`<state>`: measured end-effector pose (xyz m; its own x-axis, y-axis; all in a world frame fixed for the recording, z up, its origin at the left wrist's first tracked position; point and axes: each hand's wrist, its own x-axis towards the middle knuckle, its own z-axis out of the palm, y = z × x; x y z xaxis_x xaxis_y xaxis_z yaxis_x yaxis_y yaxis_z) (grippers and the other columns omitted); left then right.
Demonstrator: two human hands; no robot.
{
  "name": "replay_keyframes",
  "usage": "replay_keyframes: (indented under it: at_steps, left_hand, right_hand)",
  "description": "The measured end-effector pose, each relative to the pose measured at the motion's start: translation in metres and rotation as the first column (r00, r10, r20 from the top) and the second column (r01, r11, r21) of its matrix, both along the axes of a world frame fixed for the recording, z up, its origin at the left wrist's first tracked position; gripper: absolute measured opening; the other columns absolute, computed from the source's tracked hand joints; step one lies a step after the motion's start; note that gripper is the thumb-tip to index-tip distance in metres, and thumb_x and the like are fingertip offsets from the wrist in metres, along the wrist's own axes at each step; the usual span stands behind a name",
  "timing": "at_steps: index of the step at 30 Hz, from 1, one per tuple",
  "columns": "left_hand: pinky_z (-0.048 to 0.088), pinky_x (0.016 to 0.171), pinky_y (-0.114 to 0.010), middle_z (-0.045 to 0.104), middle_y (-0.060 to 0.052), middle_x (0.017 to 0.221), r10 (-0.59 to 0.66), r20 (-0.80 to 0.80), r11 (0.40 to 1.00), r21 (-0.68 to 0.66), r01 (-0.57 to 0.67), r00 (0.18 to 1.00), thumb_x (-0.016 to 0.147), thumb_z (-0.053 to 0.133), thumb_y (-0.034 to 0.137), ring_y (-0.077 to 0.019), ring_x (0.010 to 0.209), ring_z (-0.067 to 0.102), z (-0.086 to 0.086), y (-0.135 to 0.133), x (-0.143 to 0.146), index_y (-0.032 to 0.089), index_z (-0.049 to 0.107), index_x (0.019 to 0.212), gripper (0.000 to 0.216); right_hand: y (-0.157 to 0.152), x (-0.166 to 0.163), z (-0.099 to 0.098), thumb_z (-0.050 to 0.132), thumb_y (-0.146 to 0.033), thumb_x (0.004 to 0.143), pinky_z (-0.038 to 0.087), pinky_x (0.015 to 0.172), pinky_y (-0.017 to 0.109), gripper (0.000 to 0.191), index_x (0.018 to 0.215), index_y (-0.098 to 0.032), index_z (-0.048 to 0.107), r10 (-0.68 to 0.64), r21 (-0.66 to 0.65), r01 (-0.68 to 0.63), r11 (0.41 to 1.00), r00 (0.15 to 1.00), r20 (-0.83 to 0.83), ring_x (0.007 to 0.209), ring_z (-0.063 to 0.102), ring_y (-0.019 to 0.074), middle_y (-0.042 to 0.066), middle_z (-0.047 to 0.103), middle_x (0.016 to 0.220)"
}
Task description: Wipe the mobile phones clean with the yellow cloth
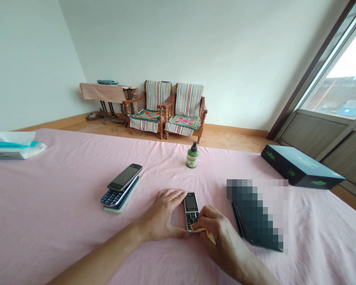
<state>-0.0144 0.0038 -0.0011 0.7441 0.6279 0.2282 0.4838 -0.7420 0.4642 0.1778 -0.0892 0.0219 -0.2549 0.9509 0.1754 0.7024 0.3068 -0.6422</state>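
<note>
Centrally, a keypad phone (191, 202) flat on a pink tablecloth (47, 221), left hand (161, 217) gripping its ends between thumb and fingers, right hand (218, 229) pinching a yellow cloth (209, 235) onto its lower half, open room leftward to stacked phones (125, 178), green bottle (192, 158) beyond, dark blurred item (255, 225) near right.

Hands, 2: left hand (164, 215), right hand (218, 227). Phones, at least 2: near phone (191, 204), left phone (125, 177); left stack's (112, 198) total unclear. Cloth (211, 237), 1. Bottle (192, 157), 1. Box (302, 166), 1, right. Dark pile (255, 217), right: count blurred. Tissue pack (14, 152), 1, left. Chairs, 2, far: left chair (158, 95), right chair (189, 101). Table (103, 93), 1, far left. Pink sheet (62, 190), 1.
</note>
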Motion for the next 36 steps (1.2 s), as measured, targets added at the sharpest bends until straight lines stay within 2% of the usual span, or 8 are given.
replay_keyframes:
  at_steps: [4, 23, 27, 33, 36]
  left_hand:
    - [0.031, 0.107, -0.049, 0.048, -0.012, 0.140, 0.001, -0.003, 1.000, -0.003, -0.001, 1.000, 0.057, 0.082, 0.060, -0.0341, 0.127, 0.042, 0.000, 0.000, 0.000, 0.020, 0.041, 0.139, 0.100]
    - [0.031, 0.106, -0.048, 0.048, -0.012, 0.140, 0.022, -0.006, 0.999, 0.028, -0.022, 1.000, 0.055, 0.082, 0.058, -0.0350, 0.127, 0.043, 0.000, -0.003, 0.003, 0.022, 0.040, 0.140, 0.101]
    - [0.031, 0.107, -0.048, 0.048, -0.012, 0.140, 0.028, -0.012, 0.999, 0.039, -0.027, 1.000, 0.054, 0.083, 0.056, -0.0346, 0.127, 0.043, 0.001, -0.003, 0.003, 0.020, 0.041, 0.139, 0.101]
    - [0.031, 0.107, -0.050, 0.048, -0.012, 0.140, 0.023, -0.026, 0.999, 0.036, -0.022, 0.999, 0.054, 0.081, 0.060, -0.0356, 0.127, 0.043, 0.002, -0.003, 0.002, 0.021, 0.041, 0.139, 0.102]
    - [0.031, 0.107, -0.048, 0.048, -0.013, 0.140, 0.025, -0.034, 0.999, 0.030, -0.024, 0.999, 0.054, 0.082, 0.060, -0.0351, 0.127, 0.042, 0.001, -0.003, 0.002, 0.018, 0.042, 0.139, 0.103]
  right_hand:
    - [0.000, 0.001, -0.002, 0.045, 0.007, 0.075, 0.038, 0.067, 0.025, 0.036, 0.079, -0.019, 0.070, -0.004, 0.004, 0.004, 1.000, 1.000, 0.008, 0.075, 0.052, 0.0152, 0.004, 0.055, 0.083]
    - [-0.001, 0.000, -0.002, 0.046, 0.006, 0.074, 0.040, 0.067, 0.024, 0.034, 0.077, -0.019, 0.069, -0.005, 0.008, 0.005, 1.000, 1.000, 0.009, 0.074, 0.053, 0.0144, 0.003, 0.055, 0.081]
    - [-0.002, 0.002, 0.002, 0.046, 0.006, 0.073, 0.039, 0.066, 0.024, 0.034, 0.076, -0.019, 0.069, 0.010, 0.000, -0.010, 1.000, 1.000, 0.017, 0.076, 0.054, 0.0152, 0.003, 0.056, 0.080]
    - [-0.004, 0.011, 0.006, 0.048, 0.003, 0.076, 0.039, 0.066, 0.026, 0.030, 0.073, -0.018, 0.070, -0.040, -0.020, 0.040, 0.999, 0.999, 0.021, 0.073, 0.055, 0.0148, 0.003, 0.056, 0.077]
    - [-0.005, 0.008, 0.005, 0.047, 0.003, 0.077, 0.039, 0.066, 0.025, 0.032, 0.076, -0.019, 0.071, -0.007, -0.029, 0.008, 1.000, 1.000, 0.005, 0.073, 0.055, 0.0143, 0.003, 0.056, 0.078]
